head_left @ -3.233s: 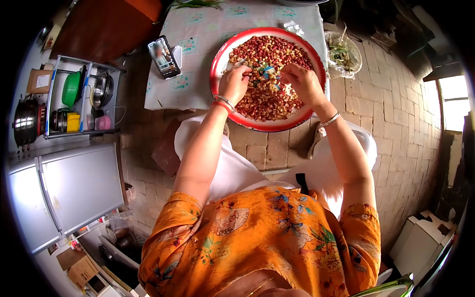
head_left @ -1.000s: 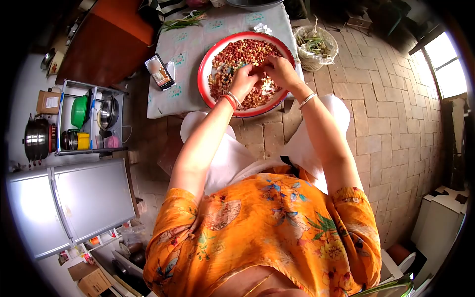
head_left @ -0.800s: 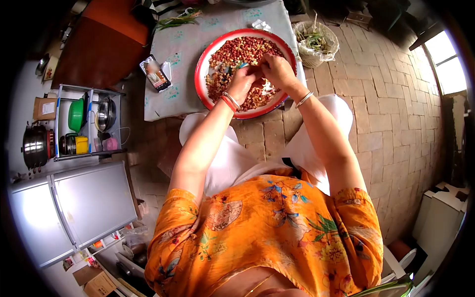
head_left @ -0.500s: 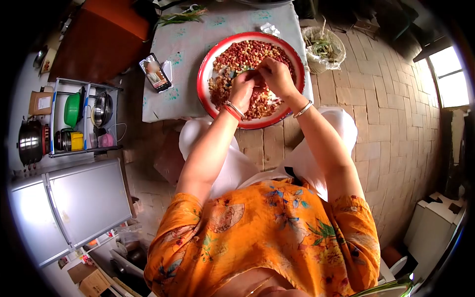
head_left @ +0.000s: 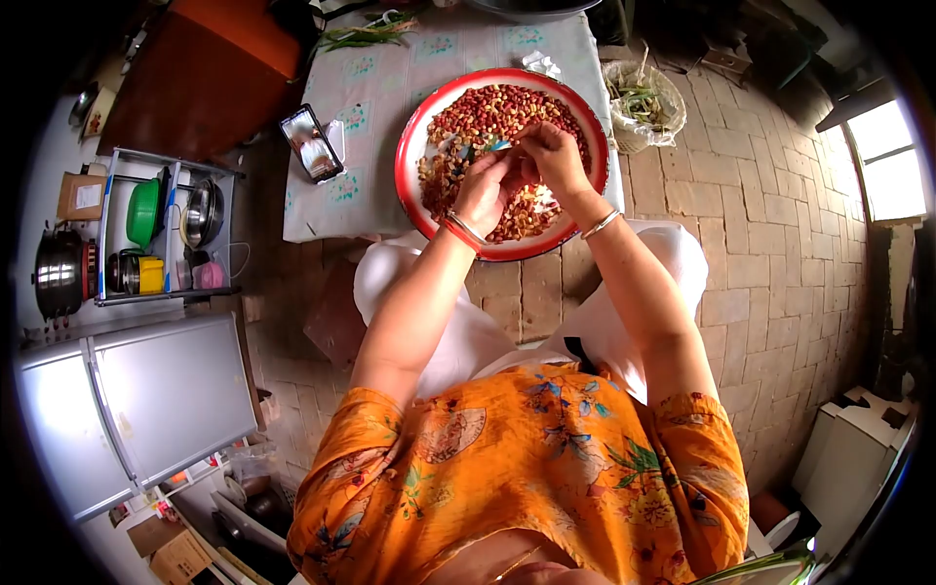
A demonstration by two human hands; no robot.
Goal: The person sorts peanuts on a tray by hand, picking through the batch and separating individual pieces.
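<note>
A round white enamel tray with a red rim [head_left: 404, 168] holds many peanut kernels [head_left: 497, 101], red-skinned at the far side and paler or in loose skins nearer me. Over the middle of it, my left hand [head_left: 485, 193] is closed, its fingers curled towards my right hand. My right hand [head_left: 556, 164] is closed too, with thumb and forefinger pinched just above the left fingertips. Whatever lies between the fingers is too small and too covered to make out. Bits of a blue-green pattern show on the tray's bottom beside the fingertips.
The tray stands on a table with a patterned cloth [head_left: 361, 93]. A phone [head_left: 312, 144] leans at its left edge, green stalks [head_left: 366, 35] lie at the back, and crumpled white paper [head_left: 539, 64] sits behind the tray. A lined basket [head_left: 671, 105] stands to the right on the brick floor.
The view has shifted slightly, so the tray sits a little lower and to the right. My right fingertips have risen a little off the left hand, whose fingers are more curled.
</note>
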